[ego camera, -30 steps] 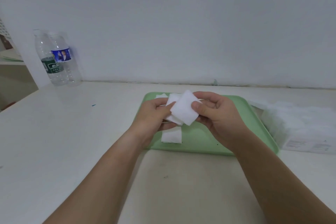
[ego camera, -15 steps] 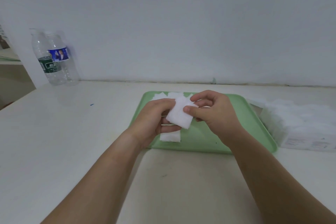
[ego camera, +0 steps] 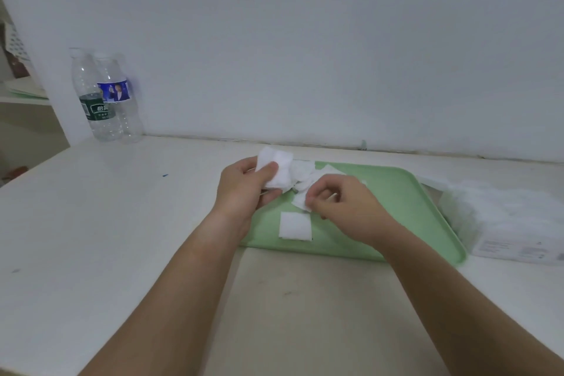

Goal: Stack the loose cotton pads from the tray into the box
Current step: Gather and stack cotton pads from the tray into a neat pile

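Observation:
A green tray [ego camera: 396, 217] lies on the white table with white square cotton pads on it. My left hand [ego camera: 244, 189] holds a small stack of pads [ego camera: 276, 169] above the tray's left end, thumb across the front. My right hand [ego camera: 341, 207] pinches the edge of another pad [ego camera: 300, 200] lying on the tray. One loose pad [ego camera: 295, 226] sits flat near the tray's front edge, and more pads [ego camera: 305, 171] lie at the back. The box [ego camera: 503, 223], clear-topped and filled with white pads, stands right of the tray.
Two clear plastic water bottles [ego camera: 105, 98] stand at the back left against the wall. The table's left edge drops off beside a shelf [ego camera: 24, 98]. A small blue speck [ego camera: 164, 175] lies on the table left of the tray.
My hands have parted. The left keeps the stack and has lifted it up and left; the right has let go of it and dropped to a pad on the tray.

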Motion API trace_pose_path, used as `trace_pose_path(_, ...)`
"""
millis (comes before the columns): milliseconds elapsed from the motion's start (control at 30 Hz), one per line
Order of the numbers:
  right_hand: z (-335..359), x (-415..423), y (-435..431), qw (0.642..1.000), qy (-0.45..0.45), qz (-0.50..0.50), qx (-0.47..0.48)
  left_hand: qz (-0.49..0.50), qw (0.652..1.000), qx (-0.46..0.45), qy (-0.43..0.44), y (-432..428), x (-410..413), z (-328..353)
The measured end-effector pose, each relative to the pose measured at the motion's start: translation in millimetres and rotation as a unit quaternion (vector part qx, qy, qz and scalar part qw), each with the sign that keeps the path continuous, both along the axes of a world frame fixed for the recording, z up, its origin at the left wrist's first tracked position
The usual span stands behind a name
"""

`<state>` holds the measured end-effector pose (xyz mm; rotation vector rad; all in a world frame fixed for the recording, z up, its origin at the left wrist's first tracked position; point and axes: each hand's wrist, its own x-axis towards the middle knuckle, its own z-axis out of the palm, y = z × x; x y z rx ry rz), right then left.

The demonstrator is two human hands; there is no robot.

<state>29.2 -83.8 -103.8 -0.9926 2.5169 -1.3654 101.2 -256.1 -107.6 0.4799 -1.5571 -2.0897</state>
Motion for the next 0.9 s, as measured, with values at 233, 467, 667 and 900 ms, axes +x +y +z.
trace_pose_path(233, -10.5, 13.4, -14.7, 0.947, 0.167, 0.086, 0.261, -0.011, 1.0, 0.004, -0.007, -1.6, 0.6, -1.9)
trace_pose_path(467, -12.7, 9.0, -16.6, 0.921, 0.241, 0.098, 0.29, -0.017, 1.0, -0.002, -0.012, -0.6, -1.3, -2.3)
trace_pose_path(667, -13.9, 0.8, -4.2, 0.999, 0.041, 0.018, 0.029, -0.021, 0.999, -0.023, -0.027, 0.5, -0.3, -1.8)
trace_pose_path(900, -1.7, -11.3, 19.0, 0.869, -0.397, -0.066, -0.289, -0.073, 0.995, -0.057, -0.045, 13.9, -1.6, -2.7)
